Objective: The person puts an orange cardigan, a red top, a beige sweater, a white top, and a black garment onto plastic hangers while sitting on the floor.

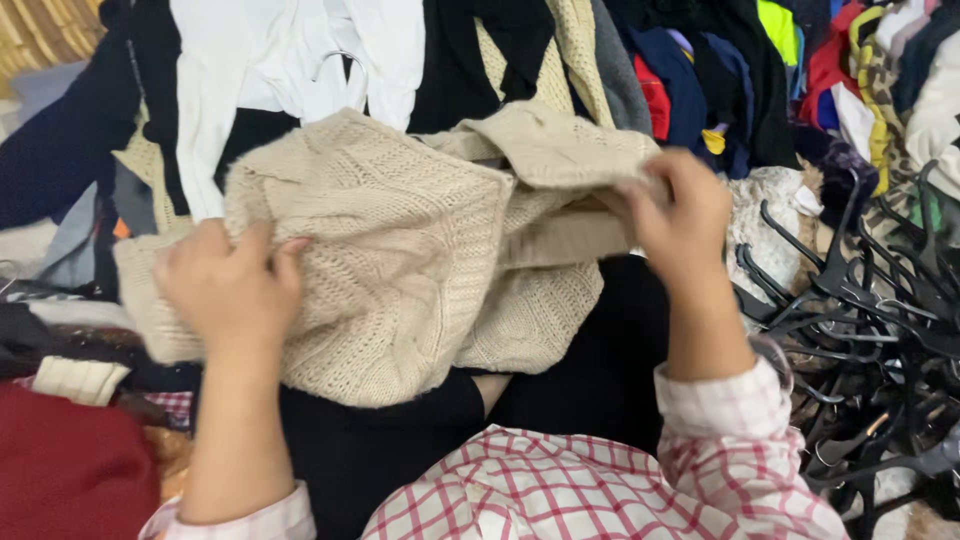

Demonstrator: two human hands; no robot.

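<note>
A beige cable-knit sweater [400, 250] is held up in front of me, partly folded over itself. My left hand [232, 285] grips its left side, fingers bunched into the knit. On the right, my right hand [680, 215] pinches the upper edge of the sweater. Both wrists come out of red-and-white checked sleeves [720, 420]. The lower part of the sweater hangs over dark fabric on my lap [600, 370].
A heap of mixed clothes fills the back: white garments [290, 60], black and beige pieces, colourful items at the upper right [820, 70]. A tangle of several black plastic hangers [860, 330] lies at the right. A dark red cloth [70, 470] sits at the lower left.
</note>
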